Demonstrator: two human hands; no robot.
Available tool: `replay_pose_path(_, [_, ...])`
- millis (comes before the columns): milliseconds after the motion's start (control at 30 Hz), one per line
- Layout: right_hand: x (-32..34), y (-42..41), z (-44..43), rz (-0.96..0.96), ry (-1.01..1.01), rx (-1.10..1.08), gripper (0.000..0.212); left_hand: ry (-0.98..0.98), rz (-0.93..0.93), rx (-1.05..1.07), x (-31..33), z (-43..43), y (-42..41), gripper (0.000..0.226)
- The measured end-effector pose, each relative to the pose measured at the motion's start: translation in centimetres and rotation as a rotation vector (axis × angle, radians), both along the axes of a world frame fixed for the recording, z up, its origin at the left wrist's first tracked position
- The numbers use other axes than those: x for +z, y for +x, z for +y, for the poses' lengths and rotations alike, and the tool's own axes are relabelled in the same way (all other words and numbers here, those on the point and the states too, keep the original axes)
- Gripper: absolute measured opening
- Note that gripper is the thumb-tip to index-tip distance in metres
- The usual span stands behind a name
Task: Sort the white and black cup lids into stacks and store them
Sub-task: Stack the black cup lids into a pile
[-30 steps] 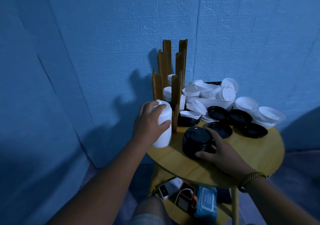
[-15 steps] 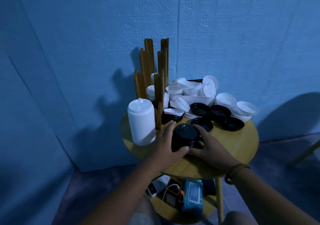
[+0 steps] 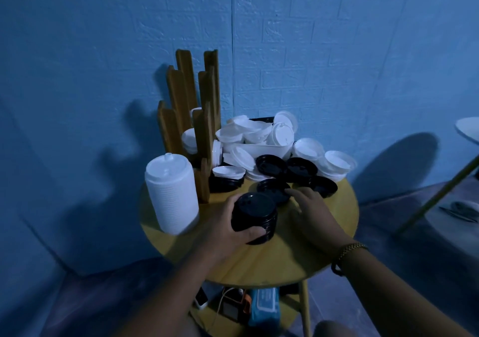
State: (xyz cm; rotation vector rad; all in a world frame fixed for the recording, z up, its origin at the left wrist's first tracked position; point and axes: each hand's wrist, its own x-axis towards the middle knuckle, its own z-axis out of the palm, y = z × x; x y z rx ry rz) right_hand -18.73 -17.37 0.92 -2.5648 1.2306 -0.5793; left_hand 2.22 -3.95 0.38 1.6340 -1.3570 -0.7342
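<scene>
Head view. The left hand (image 3: 230, 233) grips the stack of black lids (image 3: 255, 215) near the middle of the round table (image 3: 298, 264). Its thumb curls round the near side and its fingers wrap the 9 o'clock side.

The right hand (image 3: 315, 212) lies at the stack's 3 o'clock. Its fingers (image 3: 293, 192) are straight and a little apart, with the tips touching a loose black lid (image 3: 270, 189) at the stack's 1 o'clock.

The stack of white lids (image 3: 172, 194) stands at the table's 9 o'clock and the wooden rack (image 3: 181, 98) at 11 o'clock. Unsorted lids (image 3: 259, 134) are heaped from 12 to 2 o'clock.

Judgement: the step in hand is adding the loose lid to the black stack.
- Hold the stack low and firm so the column does not splay.
- Take the lid by its rim and lift it clear of its neighbours rather than dragging it.
- Turn it to face the same way as the top lid, lower it centred, and press until it nests.

Risk: the light is dim and black on black reads poorly, so confirm the seating by touch.
</scene>
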Motion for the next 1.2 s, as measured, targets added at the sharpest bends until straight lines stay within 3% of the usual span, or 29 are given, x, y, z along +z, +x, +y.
replay_pose_path(100, [-0.7,1.3,-1.4,0.16,-0.076,-0.033,0.044,0.017,0.019,0.024,-0.2,0.1,-0.1,0.089])
replay_pose_path(200, [-0.8,2.1,-1.8,0.09,-0.085,-0.004,0.026,0.019,0.02,0.03,-0.8,0.4,0.0,0.093])
replay_pose_path(333, [-0.1,1.8,-0.7,-0.328,0.094,0.028,0.008,0.018,-0.002,0.051,-1.0,0.8,0.0,0.096])
replay_pose_path(433, [1.1,1.2,0.1,-0.657,0.337,-0.036,0.013,0.005,-0.018,0.048,-0.9,0.8,-0.1,0.094])
replay_pose_path(500, [1.7,0.8,0.2,-0.719,0.427,-0.061,0.017,-0.005,-0.024,0.046,-0.9,0.8,-0.1,0.094])
replay_pose_path(600, [2.0,0.2,-0.1,-0.602,0.456,-0.106,0.023,-0.014,-0.039,0.052,-0.8,1.0,-0.1,0.094])
replay_pose_path(767, [1.4,0.2,-1.0,-0.269,0.21,-0.139,0.025,-0.022,-0.063,0.074,-0.5,1.0,0.3,0.089])
replay_pose_path(867, [1.1,-0.4,-1.1,-0.199,0.104,-0.077,0.029,-0.018,-0.106,0.08,-0.3,1.2,1.0,0.083])
replay_pose_path(1033, [1.6,-0.8,-0.5,0.019,0.282,0.194,0.076,-0.026,-0.075,0.101,-0.5,1.4,1.4,0.092])
replay_pose_path(1200, [1.5,-0.4,0.0,0.033,0.244,0.123,0.073,-0.013,-0.053,0.119,-0.3,1.7,1.0,0.091])
